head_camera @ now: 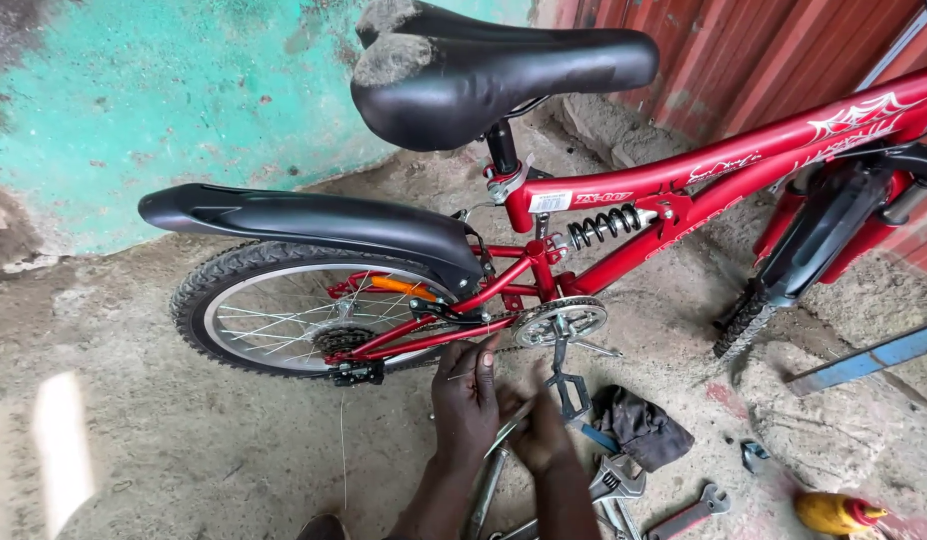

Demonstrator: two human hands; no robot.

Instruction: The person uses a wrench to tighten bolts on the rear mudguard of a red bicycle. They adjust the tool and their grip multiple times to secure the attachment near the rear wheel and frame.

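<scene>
Front wheel (746, 322) mostly hidden; handlebar cut off.

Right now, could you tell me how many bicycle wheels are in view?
2: the rear wheel under the black mudguard at left, and the front wheel, mostly hidden behind the fork at right.

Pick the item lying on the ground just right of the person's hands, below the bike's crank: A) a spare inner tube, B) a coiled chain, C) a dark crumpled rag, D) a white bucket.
C: a dark crumpled rag lies on the concrete right of the right hand, below the chainring, with an adjustable wrench beside it.
</scene>
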